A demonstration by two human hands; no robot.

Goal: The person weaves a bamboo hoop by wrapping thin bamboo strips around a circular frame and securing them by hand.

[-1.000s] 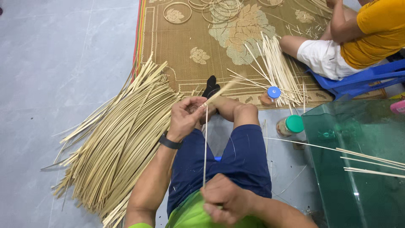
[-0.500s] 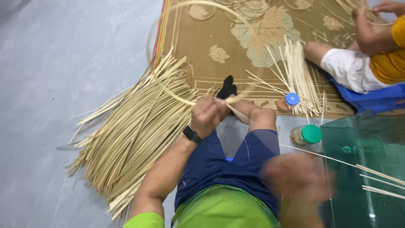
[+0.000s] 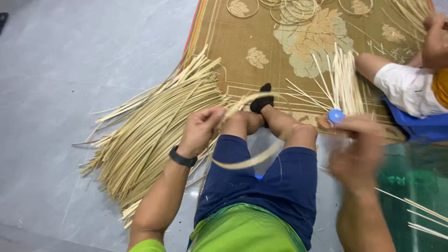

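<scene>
- A thin, pale bamboo strip [image 3: 252,158] curves in a loose bow across the person's lap, above the blue shorts [image 3: 261,182], running from the left hand down and back up toward the right.
- The left hand [image 3: 200,130], with a black wristband [image 3: 182,157] at the wrist, is pinched shut on one end of the strip just in front of the raised knees.
- The right hand [image 3: 359,151] is motion-blurred off the right knee; whether it grips the strip's other end, I cannot tell.
- To do this step well, I judge the left pinch should stay firm near the end while the right runs along the strip smoothly, so the bend stays even and the strip neither kinks nor splits.
- A big heap of like strips [image 3: 154,135] lies fanned on the grey floor [image 3: 56,93] at the person's left, its tips reaching the near edge of the woven mat [image 3: 242,37].
- A smaller bundle of straight sticks [image 3: 347,84] stands on the mat near its right edge, with a blue round cap [image 3: 336,115] at its foot.
- Another person in a white sleeve [image 3: 406,88] sits at the mat's right edge.
- A green glass surface [image 3: 415,186] holding a few strips is at the floor's near right corner.
</scene>
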